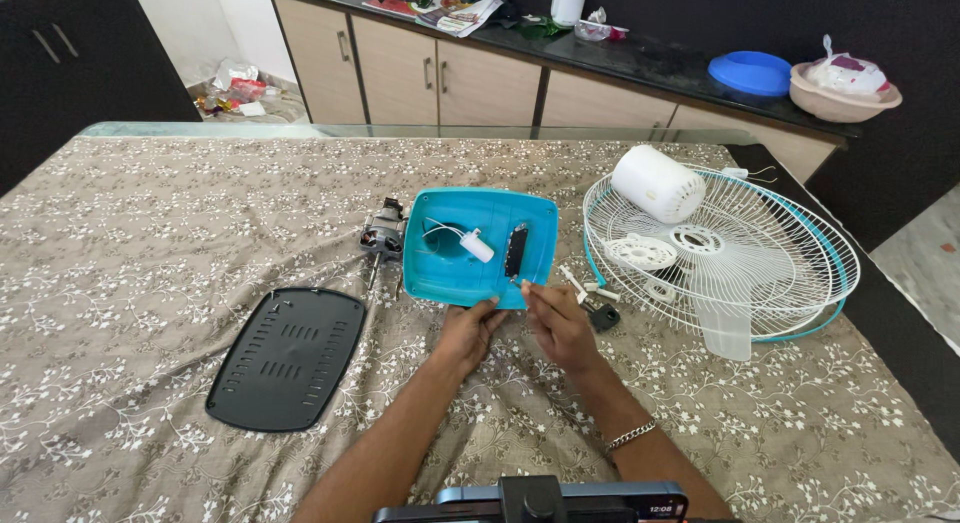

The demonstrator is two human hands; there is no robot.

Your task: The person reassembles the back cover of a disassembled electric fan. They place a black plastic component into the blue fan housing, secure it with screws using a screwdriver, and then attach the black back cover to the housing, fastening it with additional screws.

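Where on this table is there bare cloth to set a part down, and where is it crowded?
Free: the far cloth beyond the teal housing, the left side around the black plate, and the near right corner below the fan guard. Crowded: between the right hand and the guard, where small parts lie; the motor crowds the housing's left edge.

Both hands meet at the near edge of the blue fan base (470,258): the left hand (467,333) grips it, the right hand (560,325) touches beside. A black cover plate (288,358) lies left, a white fan grille (760,258) right.
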